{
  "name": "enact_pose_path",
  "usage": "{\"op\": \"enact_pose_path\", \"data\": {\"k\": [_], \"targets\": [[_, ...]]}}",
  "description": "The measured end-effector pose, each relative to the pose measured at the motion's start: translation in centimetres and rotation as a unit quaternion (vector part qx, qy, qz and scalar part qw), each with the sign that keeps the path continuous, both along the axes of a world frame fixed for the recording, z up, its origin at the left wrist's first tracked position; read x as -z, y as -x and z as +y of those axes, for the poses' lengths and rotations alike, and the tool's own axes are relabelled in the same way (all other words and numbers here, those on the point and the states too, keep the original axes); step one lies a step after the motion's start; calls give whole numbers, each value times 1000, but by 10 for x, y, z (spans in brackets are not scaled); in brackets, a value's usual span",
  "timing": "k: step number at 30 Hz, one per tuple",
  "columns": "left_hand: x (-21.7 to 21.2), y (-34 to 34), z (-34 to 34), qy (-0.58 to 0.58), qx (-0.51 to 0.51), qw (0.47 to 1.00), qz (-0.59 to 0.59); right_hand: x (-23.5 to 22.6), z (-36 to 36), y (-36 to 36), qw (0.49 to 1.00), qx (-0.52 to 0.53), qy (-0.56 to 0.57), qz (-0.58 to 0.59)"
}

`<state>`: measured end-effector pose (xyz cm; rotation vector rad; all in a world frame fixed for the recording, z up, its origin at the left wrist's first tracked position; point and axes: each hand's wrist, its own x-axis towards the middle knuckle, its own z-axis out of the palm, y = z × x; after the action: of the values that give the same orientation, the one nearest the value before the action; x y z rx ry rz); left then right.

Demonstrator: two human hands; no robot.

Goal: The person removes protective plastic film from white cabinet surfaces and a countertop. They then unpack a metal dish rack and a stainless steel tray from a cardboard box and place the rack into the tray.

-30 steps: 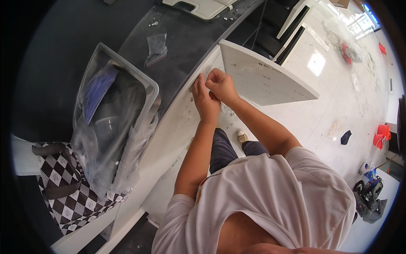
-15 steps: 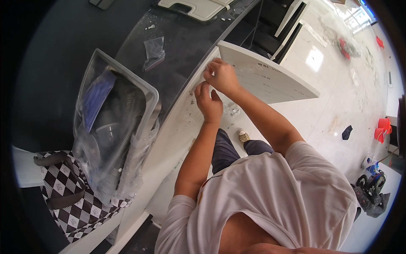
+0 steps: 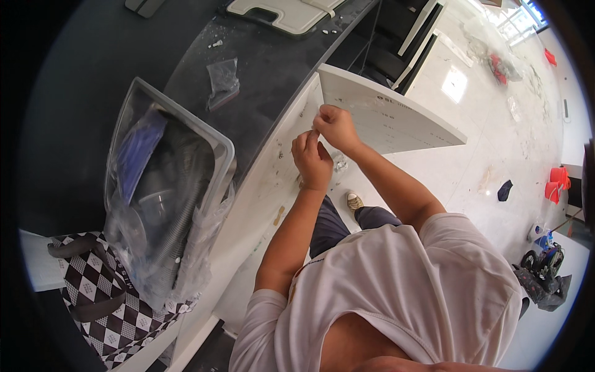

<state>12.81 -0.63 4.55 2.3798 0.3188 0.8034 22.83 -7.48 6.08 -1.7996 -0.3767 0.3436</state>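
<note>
My left hand (image 3: 312,162) and my right hand (image 3: 338,128) meet at the fingertips, just in front of the white cabinet front (image 3: 263,186). The fingers of both hands are bent and pinched together; anything between them is too small or hidden to name. Beside my right hand, a white cabinet door (image 3: 396,118) with dark printed marks stands swung out from the counter. On the dark countertop (image 3: 266,62) above the hands lies a small clear zip bag (image 3: 223,84), its contents unclear.
Left of me, a grey-rimmed basin (image 3: 228,149) holds a blue-purple plastic-wrapped piece (image 3: 141,158), a ribbed grey hose (image 3: 180,220) and clear plastic wrap. A checkered bag (image 3: 93,285) sits nearer. A cutting board (image 3: 288,13) lies at the far edge. Red objects (image 3: 553,185) stand on the floor at right.
Both hands have drawn back slightly toward me and to the right, away from the corner where the door meets the cabinet. Their fingertips stay together.
</note>
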Motion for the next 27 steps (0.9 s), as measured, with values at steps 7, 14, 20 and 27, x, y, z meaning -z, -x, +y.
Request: {"op": "enact_pose_path", "data": {"k": [7,14,20,27], "targets": [[0,-3,-4,27,9,999,-23,-19,10,-30,997,-18,-46,51],[5,-1,0,-7,25,1000,12,4,6,-21,997,22,22,-73],[11,2,3,-37,42,998,11,12,-1,-13,998,42,-34,-15],[20,9,5,-51,49,997,21,23,-23,0,963,37,-117,241]]}}
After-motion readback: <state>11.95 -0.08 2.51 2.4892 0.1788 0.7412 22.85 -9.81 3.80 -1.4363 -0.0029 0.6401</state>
